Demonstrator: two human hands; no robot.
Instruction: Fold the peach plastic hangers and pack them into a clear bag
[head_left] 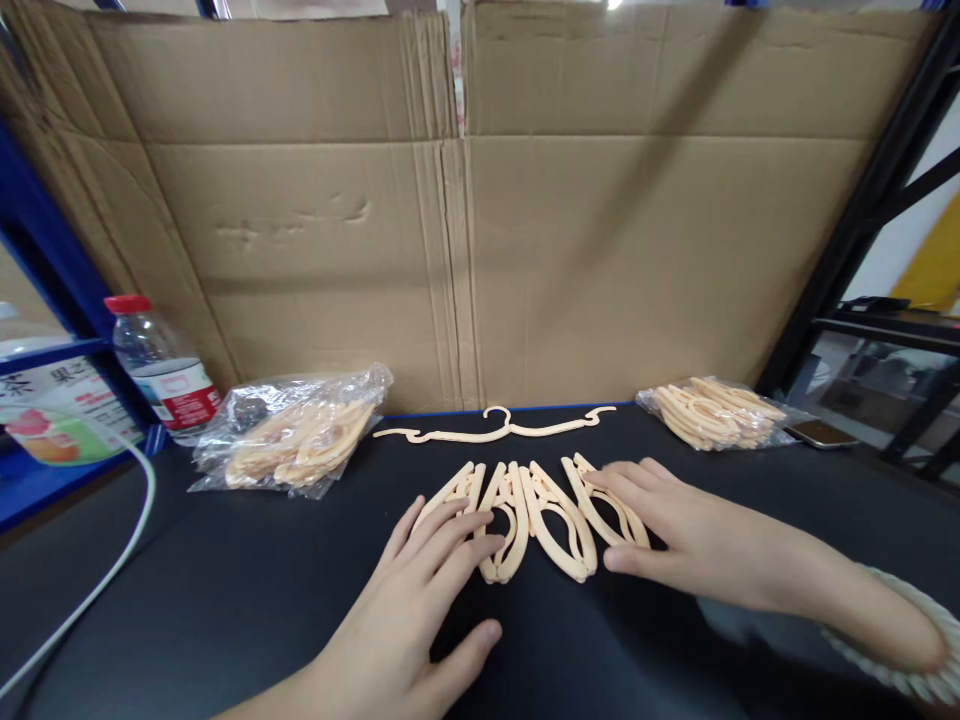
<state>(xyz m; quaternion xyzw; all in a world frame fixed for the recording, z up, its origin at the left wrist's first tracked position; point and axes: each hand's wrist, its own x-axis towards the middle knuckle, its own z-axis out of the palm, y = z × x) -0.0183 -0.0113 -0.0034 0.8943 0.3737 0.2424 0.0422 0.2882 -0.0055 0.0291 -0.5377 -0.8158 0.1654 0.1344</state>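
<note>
Several cream folding hangers lie folded side by side in a fanned row on the black tabletop. My left hand (431,590) rests over the leftmost folded hanger (451,487), fingers spread and thumb apart, covering much of it. Two middle folded hangers, one of them the right-middle hanger (581,540), lie uncovered or nearly so. At the row's right end, my right hand (675,515) touches the rightmost folded hanger (600,510), fingers stretched over its upper part and thumb near its lower end. Behind the row, an unfolded hanger (472,436) lies flat with its hook pointing away.
A clear bag of folded hangers (300,440) lies at left, another bag (712,412) at right beside a phone (821,433). A red-capped bottle (169,370) stands far left near a white cable (127,545). Cardboard panels (562,250) wall off the back.
</note>
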